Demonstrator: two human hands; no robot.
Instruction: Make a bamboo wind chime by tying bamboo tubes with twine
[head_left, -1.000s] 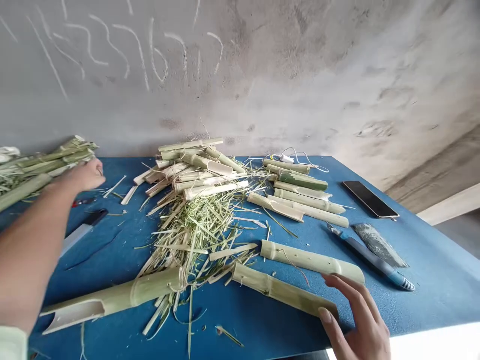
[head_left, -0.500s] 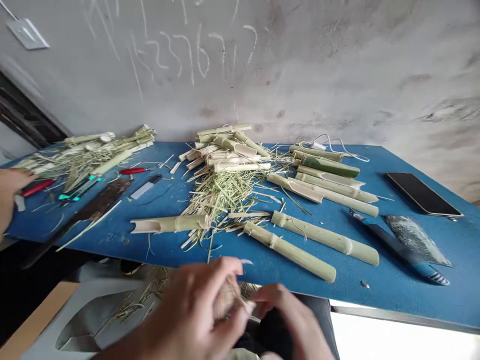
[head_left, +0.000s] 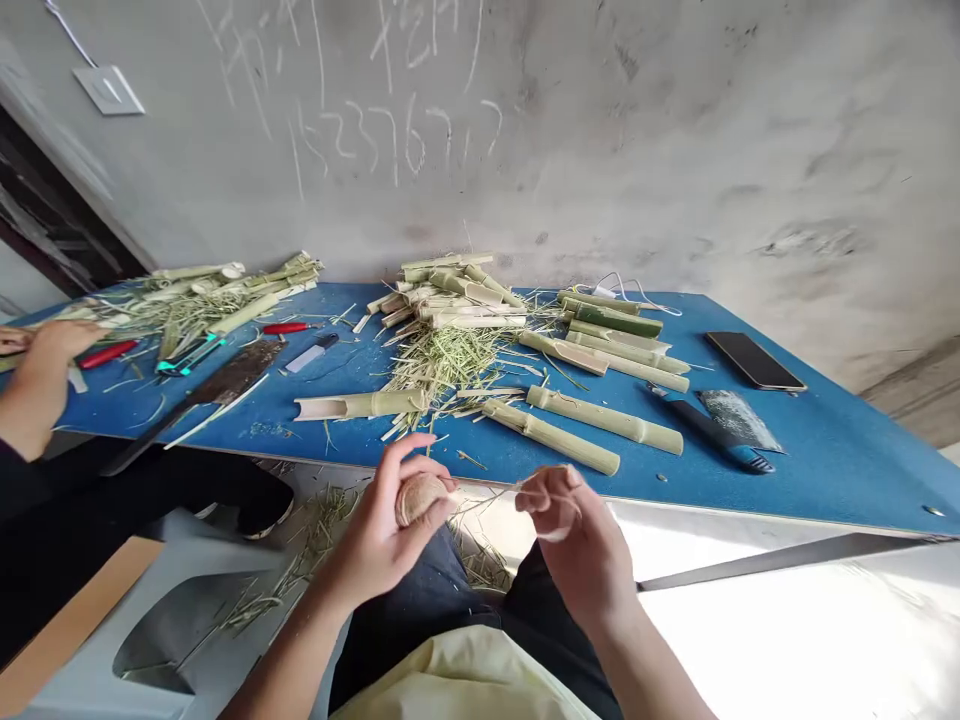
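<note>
My left hand (head_left: 390,525) is closed around a small tan ball of twine (head_left: 417,497), held in front of the blue table's near edge. My right hand (head_left: 574,535) pinches the thin strand of twine (head_left: 487,492) that runs across from the ball. Both hands hover above my lap. On the blue table (head_left: 825,460) just beyond them lie cut green bamboo sections (head_left: 551,436), one split piece (head_left: 360,405) and a heap of bamboo shavings (head_left: 442,360).
A cleaver (head_left: 731,420) and a phone (head_left: 754,360) lie at the table's right. Left of centre lie a dark blade (head_left: 217,385), a small knife (head_left: 311,353) and red-handled tools (head_left: 285,327). Another person's hand (head_left: 41,375) rests at the far left by more bamboo (head_left: 210,295).
My left hand came back from reaching over the table, my right hand left the bamboo; both now hold twine over my lap. The strand is now drawn out between them. The view shifted back.
</note>
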